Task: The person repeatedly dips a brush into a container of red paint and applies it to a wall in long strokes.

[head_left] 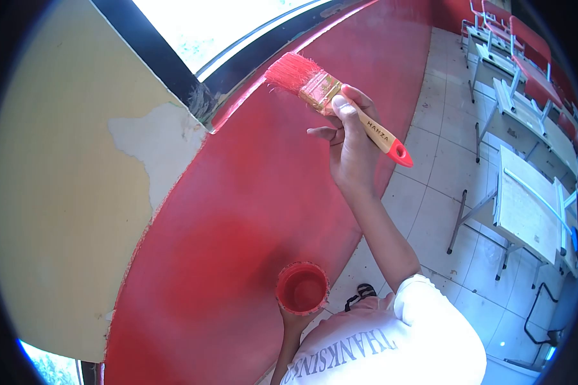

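**Red paint on the wall, brush held up near the window**

Nearest to us is our white shirt (392, 346), low in view, below the red wall (250, 212). That wall is the biggest thing here; we place the rest by it. To its left lies the cream wall (51, 192) with a peeled patch. Above its top edge runs the dark window frame (192, 77). To its right, on the tiled floor (443, 160), stand desks (526, 212) with red chairs farther off. Our right hand (348, 144) has its fingers clenched round the handle of the paintbrush (331, 96), red bristles touching the red wall's upper edge. Our left hand (295, 319) grasps the red paint cup (302, 287) from beneath, held before the wall's lower part.
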Demonstrator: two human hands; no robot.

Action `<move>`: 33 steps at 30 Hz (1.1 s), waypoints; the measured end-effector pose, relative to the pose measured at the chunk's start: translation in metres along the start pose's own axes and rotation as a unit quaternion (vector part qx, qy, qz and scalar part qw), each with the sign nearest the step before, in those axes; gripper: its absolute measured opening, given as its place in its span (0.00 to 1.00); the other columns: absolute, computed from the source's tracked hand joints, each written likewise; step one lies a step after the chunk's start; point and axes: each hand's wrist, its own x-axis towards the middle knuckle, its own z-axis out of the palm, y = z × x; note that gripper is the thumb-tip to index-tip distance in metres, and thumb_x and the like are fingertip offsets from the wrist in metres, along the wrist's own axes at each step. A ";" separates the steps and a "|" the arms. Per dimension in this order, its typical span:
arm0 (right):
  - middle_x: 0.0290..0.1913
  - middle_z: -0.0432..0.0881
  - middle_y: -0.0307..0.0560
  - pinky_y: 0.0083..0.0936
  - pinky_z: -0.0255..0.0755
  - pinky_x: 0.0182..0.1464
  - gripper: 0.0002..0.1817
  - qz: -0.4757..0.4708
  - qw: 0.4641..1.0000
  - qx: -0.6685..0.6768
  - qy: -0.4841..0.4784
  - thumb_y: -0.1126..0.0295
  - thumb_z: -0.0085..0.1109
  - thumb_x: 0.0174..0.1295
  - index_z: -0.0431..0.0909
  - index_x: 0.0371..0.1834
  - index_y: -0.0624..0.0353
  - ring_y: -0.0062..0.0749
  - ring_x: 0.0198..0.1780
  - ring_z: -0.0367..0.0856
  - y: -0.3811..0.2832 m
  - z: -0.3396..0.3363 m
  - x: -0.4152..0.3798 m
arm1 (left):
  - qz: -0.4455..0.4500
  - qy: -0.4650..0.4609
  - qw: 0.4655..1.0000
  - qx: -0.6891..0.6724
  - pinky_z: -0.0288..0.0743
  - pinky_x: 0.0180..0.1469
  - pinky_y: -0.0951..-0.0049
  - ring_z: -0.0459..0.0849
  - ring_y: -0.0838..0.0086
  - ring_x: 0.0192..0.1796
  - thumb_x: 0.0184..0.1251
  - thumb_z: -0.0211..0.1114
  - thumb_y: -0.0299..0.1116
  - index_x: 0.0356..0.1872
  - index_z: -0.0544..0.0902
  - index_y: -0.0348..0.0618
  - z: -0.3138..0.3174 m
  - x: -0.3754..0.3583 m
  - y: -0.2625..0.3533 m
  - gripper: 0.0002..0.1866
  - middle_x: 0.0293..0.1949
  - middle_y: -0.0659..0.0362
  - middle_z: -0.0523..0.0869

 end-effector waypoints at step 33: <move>0.43 0.74 0.48 0.25 0.82 0.31 0.16 0.173 0.961 -0.184 0.116 0.71 0.54 0.59 0.69 0.49 0.66 0.28 0.42 0.77 0.093 -0.201 -0.115 | 0.041 0.015 0.997 0.059 0.72 0.55 0.65 0.74 0.67 0.56 0.34 0.80 0.33 0.61 0.61 0.44 -0.001 0.010 0.062 0.48 0.56 0.57 0.72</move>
